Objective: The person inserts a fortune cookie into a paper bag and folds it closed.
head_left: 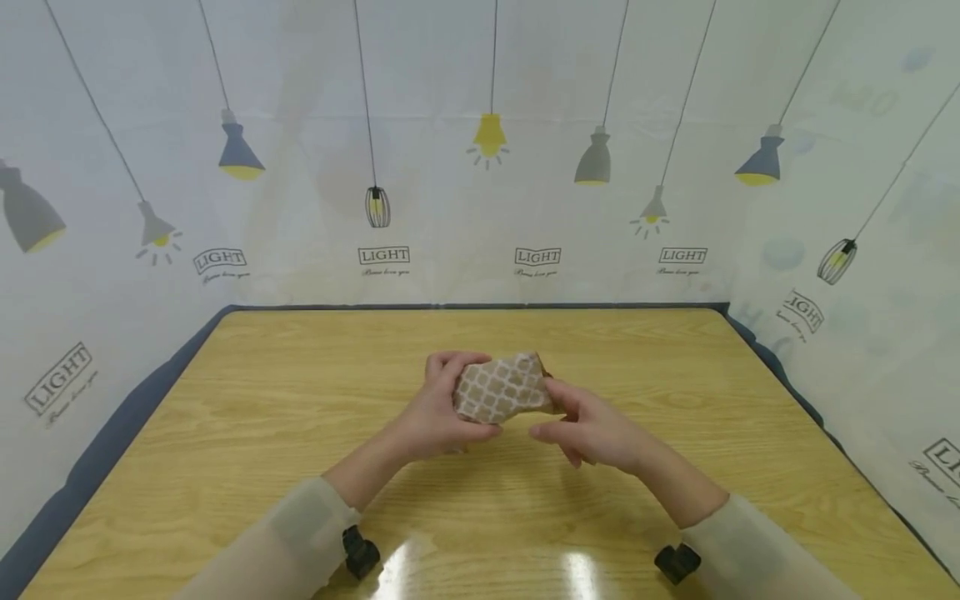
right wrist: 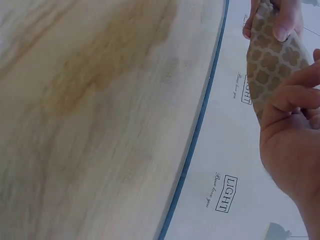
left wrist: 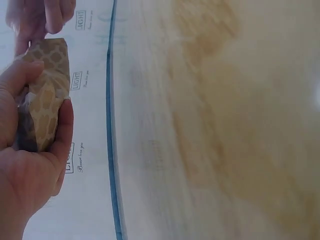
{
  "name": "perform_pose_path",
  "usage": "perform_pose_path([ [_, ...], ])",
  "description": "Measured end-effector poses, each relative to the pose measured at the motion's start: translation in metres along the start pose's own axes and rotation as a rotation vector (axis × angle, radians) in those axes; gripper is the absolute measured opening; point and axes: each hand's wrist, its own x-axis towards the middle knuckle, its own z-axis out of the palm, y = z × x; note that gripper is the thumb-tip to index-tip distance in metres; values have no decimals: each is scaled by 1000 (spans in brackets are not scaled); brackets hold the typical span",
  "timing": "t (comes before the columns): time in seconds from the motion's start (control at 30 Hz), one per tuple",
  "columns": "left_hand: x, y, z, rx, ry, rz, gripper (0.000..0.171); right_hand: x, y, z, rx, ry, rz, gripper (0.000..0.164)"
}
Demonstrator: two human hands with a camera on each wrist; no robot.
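Note:
Over the middle of the table I hold a small packet wrapped in tan paper with a white lattice pattern [head_left: 498, 389]. My left hand [head_left: 438, 412] grips its left end, thumb along the near side and fingers round the far side. In the left wrist view the packet [left wrist: 49, 62] bulges, and a dark part shows by the palm at its lower end. My right hand [head_left: 600, 425] is at the other end, its index fingertip touching the edge. The right thumb stands apart from the packet, and the other fingers bend loosely below. In the right wrist view the right hand [right wrist: 295, 135] partly hides the packet.
The wood-grain table [head_left: 300, 367] has a dark blue edge along its back and sides. White sheets [head_left: 435, 75] printed with hanging lamps and the word LIGHT stand behind it and at both sides. Black wrist mounts [head_left: 362, 552] sit at my sleeves.

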Motion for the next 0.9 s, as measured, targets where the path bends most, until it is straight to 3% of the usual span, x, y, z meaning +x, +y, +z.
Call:
perform_pose_path([
  [0.1,0,2,1,-42,-3,-16,95,-1,-2,-2,-3,28,-4,67],
  [0.3,2,5,3,-82,38,-41,96,-5,-8,-5,-6,165,-21,52],
  [0.53,3,1,7,-53,59,-50,92,-2,-7,1,-35,131,6,58],
  [0.73,-1,0,7,-48,45,-47,94,0,-4,5,27,272,-62,27],
  [0.9,-6,6,-3,15,-35,-26,77,-3,-6,-5,-120,341,-158,11],
])
